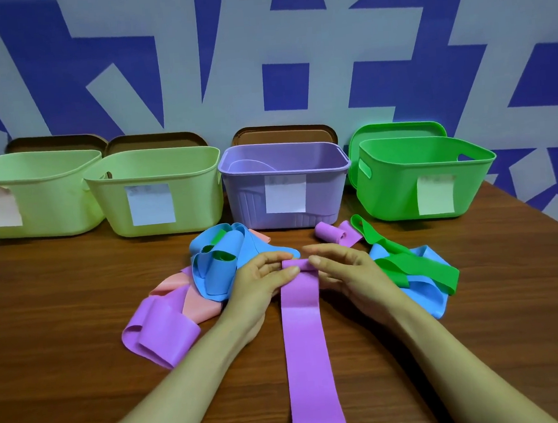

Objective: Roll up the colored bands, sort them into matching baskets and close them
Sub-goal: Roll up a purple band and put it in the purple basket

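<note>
Over the table [62,312], my left hand [259,279] and right hand [345,269] are pinching the purple band [306,342] into its first roll (others loose, baskets [246,194] open).

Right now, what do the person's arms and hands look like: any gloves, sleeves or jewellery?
Both are bare. The left hand and right hand wear no gloves, rings or bracelets, and the forearms show no sleeves or watch as far as the picture's lower edge.

Indoor tabletop workspace: wooden table [62,312], blue-patterned wall [290,27]
</note>
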